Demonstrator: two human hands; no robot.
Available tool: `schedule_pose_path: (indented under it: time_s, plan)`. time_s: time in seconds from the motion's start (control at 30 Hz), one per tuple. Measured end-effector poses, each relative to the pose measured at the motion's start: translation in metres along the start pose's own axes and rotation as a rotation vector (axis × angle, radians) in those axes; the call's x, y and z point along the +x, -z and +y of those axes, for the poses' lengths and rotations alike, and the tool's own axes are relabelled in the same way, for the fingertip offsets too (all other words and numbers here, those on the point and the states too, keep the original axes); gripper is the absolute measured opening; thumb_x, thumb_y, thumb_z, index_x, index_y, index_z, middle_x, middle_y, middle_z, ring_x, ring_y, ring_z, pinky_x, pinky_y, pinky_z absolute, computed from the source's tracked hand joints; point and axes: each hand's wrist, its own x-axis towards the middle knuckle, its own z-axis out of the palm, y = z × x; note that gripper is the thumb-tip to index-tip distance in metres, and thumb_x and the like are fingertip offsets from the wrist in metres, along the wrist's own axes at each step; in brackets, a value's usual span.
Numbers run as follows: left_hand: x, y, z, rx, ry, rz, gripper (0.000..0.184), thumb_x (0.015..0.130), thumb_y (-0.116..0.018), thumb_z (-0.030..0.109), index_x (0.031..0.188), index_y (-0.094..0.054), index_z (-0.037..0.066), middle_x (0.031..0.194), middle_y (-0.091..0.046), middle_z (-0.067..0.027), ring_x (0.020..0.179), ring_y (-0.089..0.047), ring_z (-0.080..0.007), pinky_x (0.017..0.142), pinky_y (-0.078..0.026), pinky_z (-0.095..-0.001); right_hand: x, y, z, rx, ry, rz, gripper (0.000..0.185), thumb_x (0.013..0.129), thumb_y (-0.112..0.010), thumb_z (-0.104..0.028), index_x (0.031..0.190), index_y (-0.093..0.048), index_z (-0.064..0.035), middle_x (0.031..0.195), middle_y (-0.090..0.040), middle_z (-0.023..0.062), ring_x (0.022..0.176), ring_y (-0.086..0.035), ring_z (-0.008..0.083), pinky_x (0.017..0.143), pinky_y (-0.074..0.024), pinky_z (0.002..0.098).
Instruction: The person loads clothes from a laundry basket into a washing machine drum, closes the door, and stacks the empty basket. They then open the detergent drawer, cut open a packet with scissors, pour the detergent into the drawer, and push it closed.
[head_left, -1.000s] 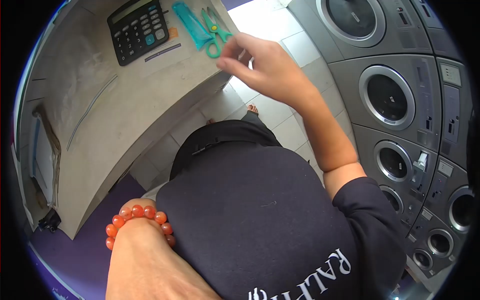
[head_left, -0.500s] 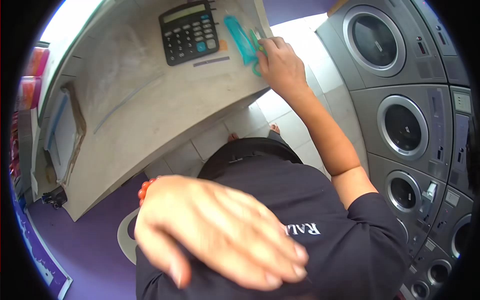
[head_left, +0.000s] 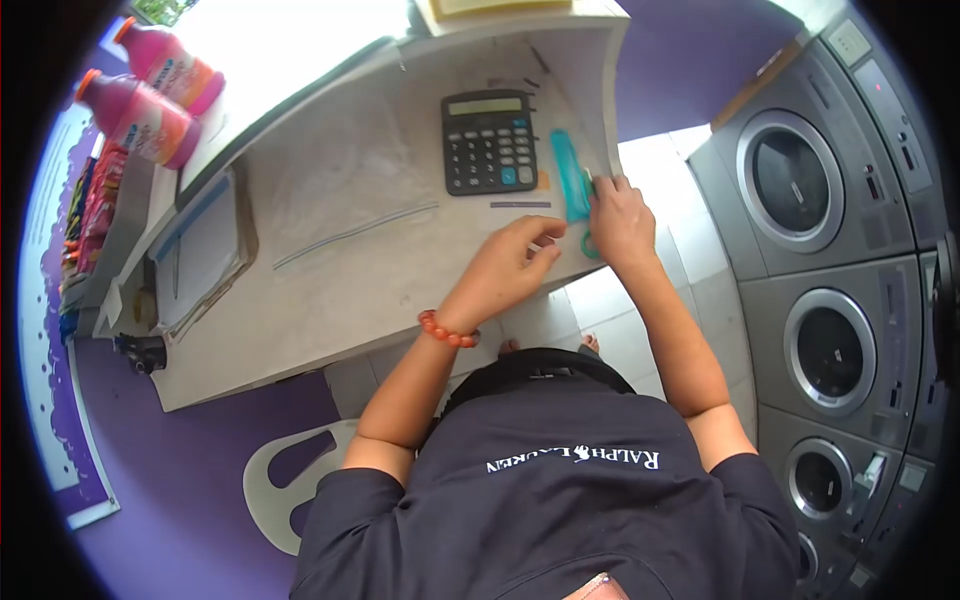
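Note:
My right hand (head_left: 622, 222) is at the right end of the desk, fingers curled down over green-handled scissors (head_left: 589, 245). One green handle loop shows beside the hand, and the rest is mostly covered. Just left of it lies a long, flat turquoise thing (head_left: 570, 175), whose kind I cannot make out. My left hand (head_left: 505, 262), with an orange bead bracelet (head_left: 447, 330) at the wrist, is over the desk's front edge. Its thumb and fingers are bent but apart, with nothing seen between them. A black calculator (head_left: 490, 143) lies beyond it, with a thin dark strip (head_left: 520, 205) below.
A clipboard with papers (head_left: 205, 250) lies at the desk's left end, near a small black object (head_left: 142, 352). Pink bottles (head_left: 145, 120) stand on the ledge. A pale chair (head_left: 270, 490) is at lower left. Front-loading machines (head_left: 790, 190) line the right side.
My left hand has moved from close before my chest out to the desk, toward the turquoise thing. My right hand stays by the scissors. The view has shifted, showing more of the desk.

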Motion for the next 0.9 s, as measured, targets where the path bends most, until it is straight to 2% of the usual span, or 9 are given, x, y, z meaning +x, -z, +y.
schedule_pose_path:
  time_s: [0.2,0.33,0.53,0.6,0.67,0.7,0.73,0.8,0.9]
  plan:
    - [0.003,-0.005,0.000,0.020,-0.057,-0.025,0.027,0.083,-0.052,0.011,0.106,-0.056,-0.001,0.101,-0.060,-0.0122,0.089,-0.059,-0.0198,0.075,-0.047,-0.0297,-0.002,0.015,0.004,0.040,0.039,-0.129,0.027,0.068,-0.064,-0.015,0.092,-0.056,-0.0058,0.089,-0.055,0.0130,0.081,-0.057,0.0310,0.069,-0.0484,0.0396]
    - [0.001,-0.011,0.000,0.046,-0.030,-0.038,0.027,0.082,-0.051,0.009,0.107,-0.055,-0.002,0.101,-0.060,-0.0129,0.088,-0.059,-0.0200,0.075,-0.048,-0.0301,-0.003,0.010,0.012,0.089,-0.083,-0.192,0.028,0.066,-0.061,-0.014,0.091,-0.055,-0.0036,0.088,-0.054,0.0163,0.081,-0.056,0.0341,0.070,-0.0483,0.0407]
    - [-0.005,-0.020,-0.006,-0.020,-0.029,-0.001,0.027,0.082,-0.052,0.008,0.107,-0.055,-0.002,0.101,-0.060,-0.0122,0.087,-0.060,-0.0189,0.072,-0.048,-0.0278,0.006,0.006,0.011,0.037,-0.047,-0.066,0.018,0.070,-0.054,-0.012,0.083,-0.052,0.0011,0.088,-0.053,0.0201,0.079,-0.056,0.0365,0.072,-0.0483,0.0427]
    - [-0.006,-0.020,-0.004,-0.023,-0.033,0.017,0.027,0.082,-0.053,0.008,0.107,-0.055,-0.002,0.100,-0.060,-0.0115,0.086,-0.060,-0.0182,0.072,-0.048,-0.0270,0.010,0.010,0.020,0.074,-0.041,-0.042,0.022,0.072,-0.053,-0.013,0.087,-0.054,0.0030,0.087,-0.055,0.0208,0.076,-0.056,0.0367,0.071,-0.0484,0.0420]
    - [-0.005,-0.022,-0.001,-0.029,-0.042,0.038,0.026,0.082,-0.053,0.008,0.107,-0.056,-0.001,0.098,-0.060,-0.0108,0.085,-0.060,-0.0175,0.071,-0.047,-0.0261,0.015,0.027,0.027,0.474,-0.194,-0.139,0.026,0.078,-0.052,-0.016,0.094,-0.056,0.0034,0.084,-0.057,0.0160,0.072,-0.058,0.0264,0.070,-0.0476,0.0353]
    - [-0.004,-0.024,0.002,-0.123,-0.044,0.107,0.025,0.081,-0.054,0.008,0.104,-0.056,-0.002,0.095,-0.060,-0.0120,0.081,-0.060,-0.0194,0.068,-0.048,-0.0277,0.013,0.039,0.026,0.667,-0.263,-0.178,0.029,0.082,-0.054,-0.019,0.100,-0.054,0.0033,0.085,-0.058,0.0101,0.070,-0.056,0.0160,0.066,-0.0467,0.0290]
    - [-0.004,-0.026,0.004,-0.218,-0.045,0.177,0.024,0.080,-0.055,0.007,0.102,-0.057,-0.002,0.092,-0.059,-0.0132,0.077,-0.059,-0.0213,0.065,-0.049,-0.0293,0.008,0.049,0.024,0.662,-0.261,-0.179,0.029,0.082,-0.054,-0.019,0.100,-0.054,0.0033,0.085,-0.058,0.0101,0.070,-0.056,0.0160,0.066,-0.0467,0.0290]
    - [-0.004,-0.027,0.018,-0.168,-0.090,0.245,0.022,0.080,-0.056,0.007,0.099,-0.057,-0.002,0.090,-0.059,-0.0121,0.074,-0.058,-0.0200,0.062,-0.047,-0.0293,-0.003,0.061,0.013,1.212,-0.304,-0.408,0.028,0.084,-0.055,-0.018,0.103,-0.051,0.0025,0.084,-0.057,0.0050,0.072,-0.055,0.0098,0.064,-0.0456,0.0242]
    - [-0.006,-0.027,0.023,0.012,-0.154,0.348,0.018,0.079,-0.059,0.008,0.095,-0.057,-0.002,0.087,-0.059,-0.0102,0.069,-0.057,-0.0176,0.058,-0.045,-0.0288,-0.018,0.062,-0.013,1.142,-0.170,-0.333,0.025,0.082,-0.059,-0.012,0.101,-0.048,0.0007,0.082,-0.055,0.0028,0.072,-0.054,0.0078,0.062,-0.0452,0.0215]
